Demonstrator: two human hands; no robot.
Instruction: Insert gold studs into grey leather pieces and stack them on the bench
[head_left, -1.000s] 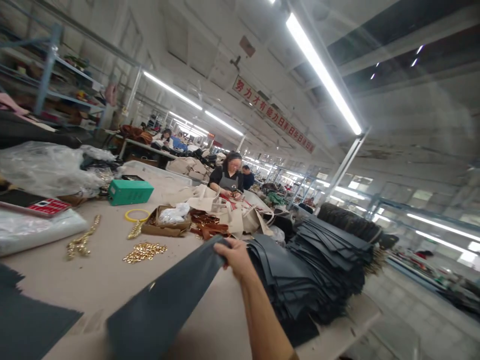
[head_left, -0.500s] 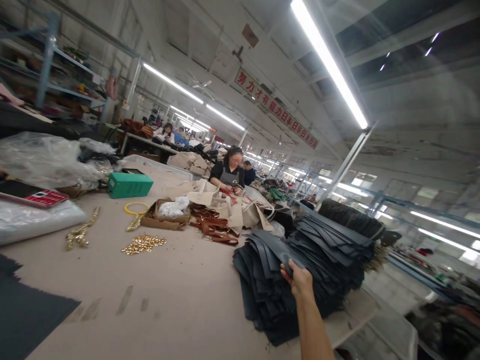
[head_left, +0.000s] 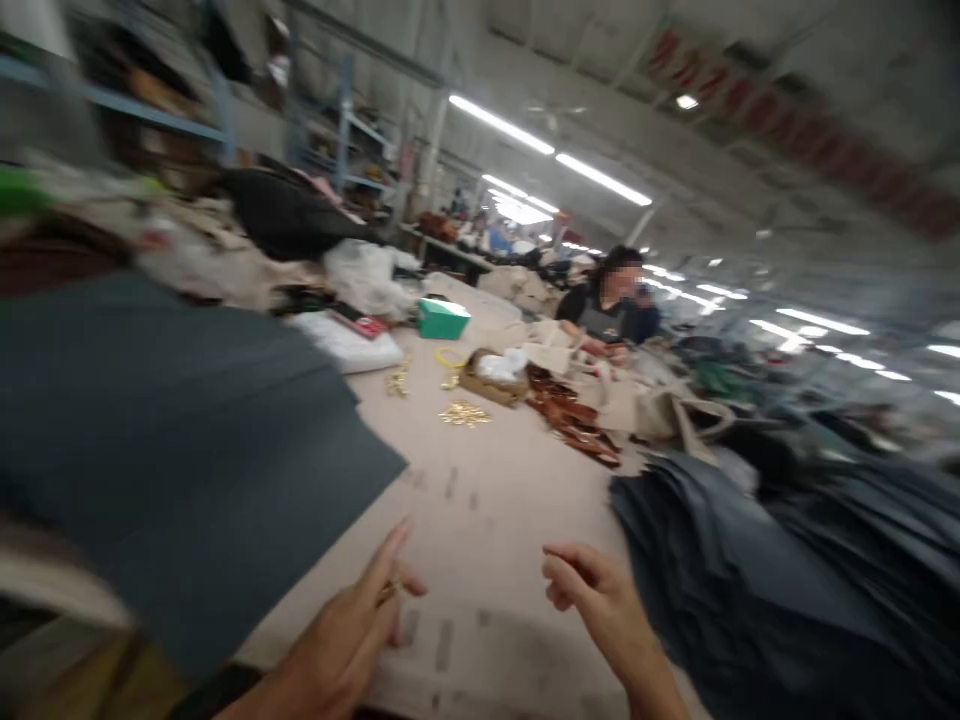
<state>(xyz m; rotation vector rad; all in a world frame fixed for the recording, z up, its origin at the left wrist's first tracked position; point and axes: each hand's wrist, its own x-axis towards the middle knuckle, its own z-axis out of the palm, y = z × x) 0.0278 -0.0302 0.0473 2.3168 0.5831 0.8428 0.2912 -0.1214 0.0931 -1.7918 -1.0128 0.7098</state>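
Note:
Over the near part of the table, my left hand is open, fingers stretched out and apart, with a ring on one finger. It holds nothing and is just right of a large dark grey sheet. My right hand hovers to the right, its fingers curled in together and nothing visible in them. Beside it lies a pile of dark grey cut pieces, which the hand does not visibly grip. The picture is smeared by motion.
Gold metal pieces, a yellow ring, a cardboard box, brown straps and a green box lie farther back on the table. A person works behind beige pieces.
My right hand has let go of the dark piece on the pile and moved left over the table. My left hand has come into view. The camera has turned left.

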